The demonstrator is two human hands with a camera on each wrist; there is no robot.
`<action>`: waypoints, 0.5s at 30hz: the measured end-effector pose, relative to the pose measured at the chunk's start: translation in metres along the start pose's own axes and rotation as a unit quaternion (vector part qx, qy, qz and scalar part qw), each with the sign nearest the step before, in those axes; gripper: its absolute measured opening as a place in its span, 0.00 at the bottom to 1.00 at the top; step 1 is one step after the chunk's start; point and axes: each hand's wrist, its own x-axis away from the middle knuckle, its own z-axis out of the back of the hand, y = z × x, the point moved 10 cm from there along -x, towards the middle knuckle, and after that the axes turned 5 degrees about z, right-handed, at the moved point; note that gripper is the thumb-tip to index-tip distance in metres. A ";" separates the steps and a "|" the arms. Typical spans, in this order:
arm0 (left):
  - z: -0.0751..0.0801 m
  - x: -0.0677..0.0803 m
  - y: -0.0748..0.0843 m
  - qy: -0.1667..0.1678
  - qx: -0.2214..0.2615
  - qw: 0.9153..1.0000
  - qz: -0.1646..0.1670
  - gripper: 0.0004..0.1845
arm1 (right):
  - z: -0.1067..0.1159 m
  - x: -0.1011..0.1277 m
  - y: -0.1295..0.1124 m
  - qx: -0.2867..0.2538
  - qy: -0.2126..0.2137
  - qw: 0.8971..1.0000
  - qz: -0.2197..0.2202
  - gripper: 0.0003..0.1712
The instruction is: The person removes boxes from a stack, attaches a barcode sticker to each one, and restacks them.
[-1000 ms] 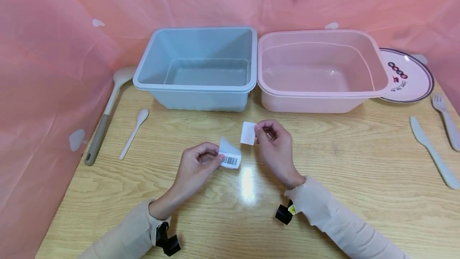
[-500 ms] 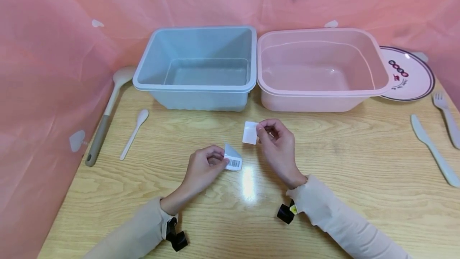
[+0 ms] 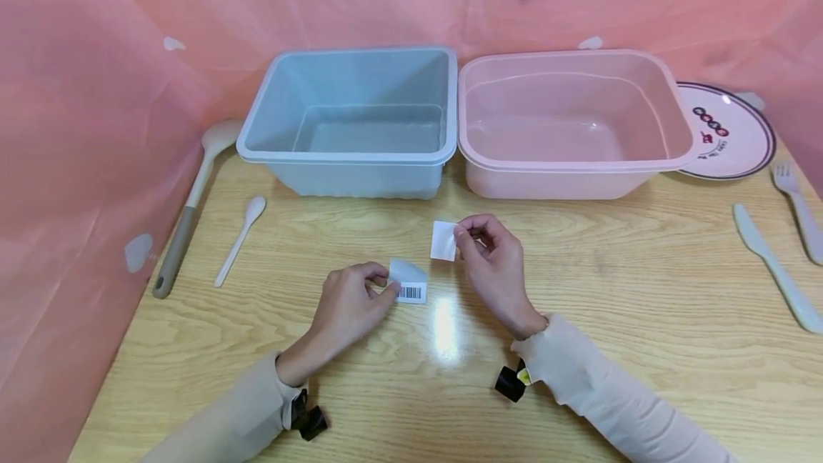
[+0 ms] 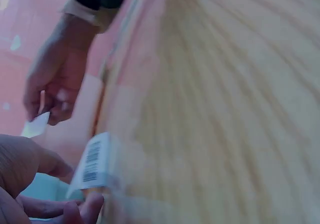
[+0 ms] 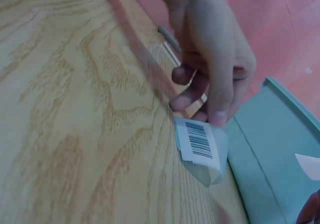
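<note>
Barcode label (image 3: pixel 410 293): one, low over the worktop (image 3: pixel 579 270), barcode side up; contact with the worktop cannot be told. One translucent flap (image 3: pixel 405 271) shows along its far edge.
Left hand (image 3: pixel 352 301): thumb and fingers clamped on the label's left end; probably gripped there so most of the barcode side is uncovered.
White square (image 3: pixel 444 241): one, blank on the side seen, apart from the label and farther off to its right.
Right hand (image 3: pixel 495 263): clamped on the square's right edge; edge grip likely leaves most of the face free.
Blue bin (image 3: pixel 353 177) and pink bin (image 3: pixel 553 184): two, side by side beyond both hands, mouths up; presumably set back for working room.
Large spoon (image 3: pixel 176 252) and small spoon (image 3: pixel 239 243): two, on the left, likely laid aside.
Knife (image 3: pixel 774 266) and fork (image 3: pixel 799 213): one each, far right.
Plate (image 3: pixel 739 141): one, partly hidden by the pink bin's rim.
</note>
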 end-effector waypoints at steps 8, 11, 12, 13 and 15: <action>0.026 0.006 0.043 0.012 0.131 0.986 -0.099 0.06 | -0.002 0.003 -0.006 -0.005 -0.003 1.000 0.019 0.05; 0.018 0.006 0.059 -0.040 0.212 0.971 -0.102 0.08 | -0.004 0.004 -0.011 0.005 -0.003 0.999 0.038 0.05; 0.016 0.005 0.063 -0.049 0.225 0.968 -0.100 0.08 | -0.005 0.004 -0.011 0.010 -0.004 0.999 0.044 0.05; 0.015 0.004 0.067 -0.053 0.230 0.967 -0.098 0.08 | -0.006 0.004 -0.013 0.020 -0.005 0.999 0.050 0.05; 0.012 0.001 0.071 -0.051 0.230 0.967 -0.094 0.08 | -0.008 0.005 -0.015 0.036 -0.008 0.997 0.065 0.05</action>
